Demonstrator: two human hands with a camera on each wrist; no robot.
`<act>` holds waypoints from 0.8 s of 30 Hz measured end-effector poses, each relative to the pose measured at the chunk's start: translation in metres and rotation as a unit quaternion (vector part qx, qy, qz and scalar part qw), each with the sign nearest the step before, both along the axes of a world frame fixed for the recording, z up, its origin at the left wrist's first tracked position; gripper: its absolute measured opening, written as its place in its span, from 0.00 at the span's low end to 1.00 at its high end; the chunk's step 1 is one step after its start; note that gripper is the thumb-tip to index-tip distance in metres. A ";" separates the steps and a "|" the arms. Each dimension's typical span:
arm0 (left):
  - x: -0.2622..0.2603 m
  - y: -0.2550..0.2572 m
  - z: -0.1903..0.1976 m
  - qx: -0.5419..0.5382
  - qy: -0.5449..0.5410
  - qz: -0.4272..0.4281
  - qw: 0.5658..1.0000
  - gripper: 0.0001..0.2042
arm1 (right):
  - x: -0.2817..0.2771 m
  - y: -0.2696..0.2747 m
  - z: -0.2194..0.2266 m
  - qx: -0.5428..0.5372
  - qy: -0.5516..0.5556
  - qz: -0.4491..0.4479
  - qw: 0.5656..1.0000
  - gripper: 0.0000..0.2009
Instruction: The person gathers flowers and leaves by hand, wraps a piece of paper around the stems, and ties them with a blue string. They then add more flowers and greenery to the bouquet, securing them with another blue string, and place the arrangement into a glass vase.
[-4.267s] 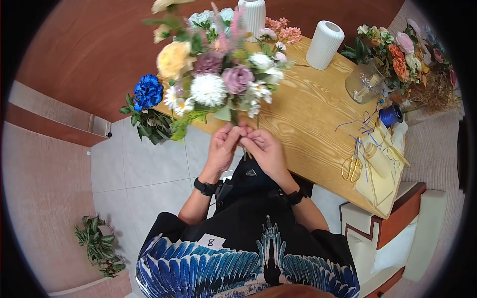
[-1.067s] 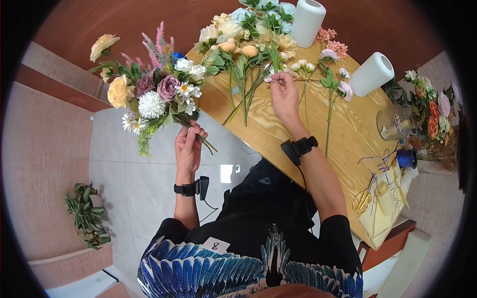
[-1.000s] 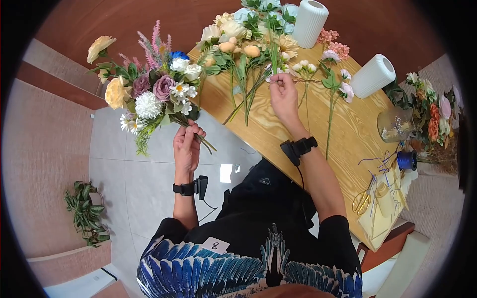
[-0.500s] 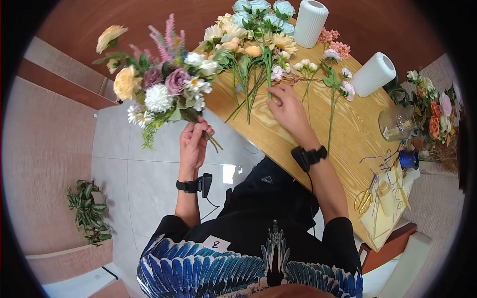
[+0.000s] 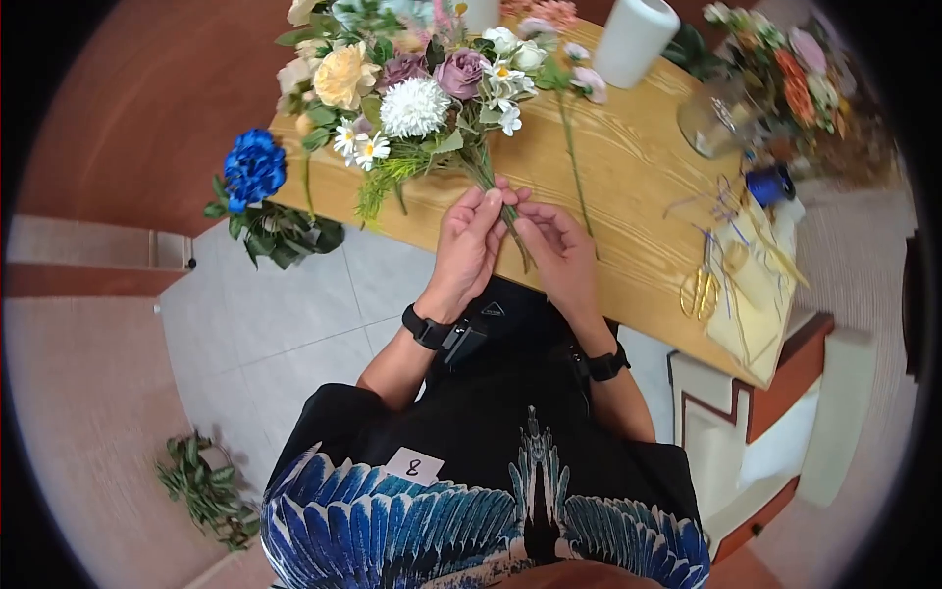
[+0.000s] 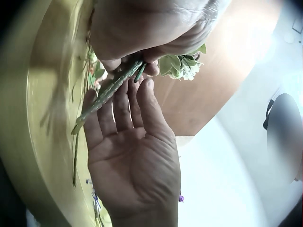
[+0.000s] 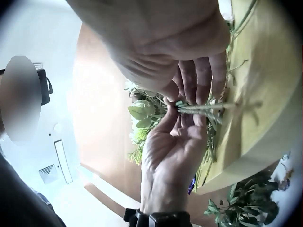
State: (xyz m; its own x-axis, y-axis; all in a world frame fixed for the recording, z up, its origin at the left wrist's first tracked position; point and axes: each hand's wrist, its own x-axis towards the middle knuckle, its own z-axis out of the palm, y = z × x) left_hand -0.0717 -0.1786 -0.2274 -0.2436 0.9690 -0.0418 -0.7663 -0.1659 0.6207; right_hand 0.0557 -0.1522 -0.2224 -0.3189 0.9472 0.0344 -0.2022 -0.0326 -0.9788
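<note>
A mixed bouquet of artificial flowers (image 5: 414, 106), with a white pompom bloom, mauve roses, daisies and a cream-yellow rose, stands over the table edge in the head view. My left hand (image 5: 466, 245) grips its bundled stems below the blooms. Close against it, my right hand (image 5: 561, 250) has thumb and forefinger at a green flower stem (image 6: 140, 72) beside the bundle, its other fingers loosely bent. The stem ends (image 7: 213, 108) stick out past both hands in the right wrist view. Light blue roses (image 5: 392, 14) show blurred behind the bouquet.
On the wooden table (image 5: 638, 226) lie a pink-flowered stem (image 5: 574, 157), gold-handled scissors (image 5: 699, 293), a blue ribbon spool (image 5: 770, 185) and yellow wrapping paper (image 5: 751, 324). A white vase (image 5: 636, 41) and glass jar (image 5: 721, 120) stand farther back. A blue flower (image 5: 254, 169) is at the left edge.
My right hand has come from the flowers on the table to the bouquet stems. My left hand has brought the bouquet rightward to the front of the body. The head view has shifted.
</note>
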 end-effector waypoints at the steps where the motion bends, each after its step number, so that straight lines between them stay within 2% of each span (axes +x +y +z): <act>1: 0.009 0.002 0.002 -0.007 -0.006 -0.025 1.000 0.11 | 0.007 0.000 -0.001 -0.004 0.000 -0.015 1.000 0.10; 4: 0.036 0.010 0.001 -0.016 -0.003 -0.066 0.998 0.11 | 0.034 0.002 -0.002 0.028 -0.048 -0.058 0.997 0.08; 6: 0.051 0.013 0.001 -0.012 0.040 -0.075 0.996 0.11 | 0.050 0.001 0.002 -0.027 -0.026 -0.047 0.998 0.07; 10: 0.077 0.013 0.001 -0.050 0.044 -0.148 0.987 0.10 | 0.078 -0.007 -0.007 -0.047 -0.004 -0.094 0.994 0.07; 12: 0.092 0.012 -0.003 -0.021 0.028 -0.152 0.988 0.10 | 0.089 -0.014 -0.011 0.000 -0.075 -0.135 0.988 0.07; 16: 0.106 0.012 -0.006 -0.039 0.036 -0.184 0.981 0.10 | 0.101 -0.024 -0.010 0.002 -0.062 -0.168 0.984 0.07; 19: 0.114 0.012 -0.008 -0.036 0.035 -0.192 0.980 0.10 | 0.105 -0.028 -0.006 0.015 -0.094 -0.184 0.978 0.06; 22: 0.120 0.013 -0.008 -0.035 0.037 -0.213 0.976 0.10 | 0.108 -0.027 -0.006 0.017 -0.030 -0.210 0.977 0.05; 24: 0.125 0.009 -0.009 -0.009 0.036 -0.180 0.983 0.10 | 0.115 -0.028 -0.009 0.035 -0.056 -0.181 0.981 0.05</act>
State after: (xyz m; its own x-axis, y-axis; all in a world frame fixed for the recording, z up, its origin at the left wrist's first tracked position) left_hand 0.0535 -0.1698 -0.2365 0.1112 0.9923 -0.0540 -0.7273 0.1183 0.6761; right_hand 0.1706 -0.1801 -0.2318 0.0330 0.9957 0.0871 -0.0786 0.0895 -0.9929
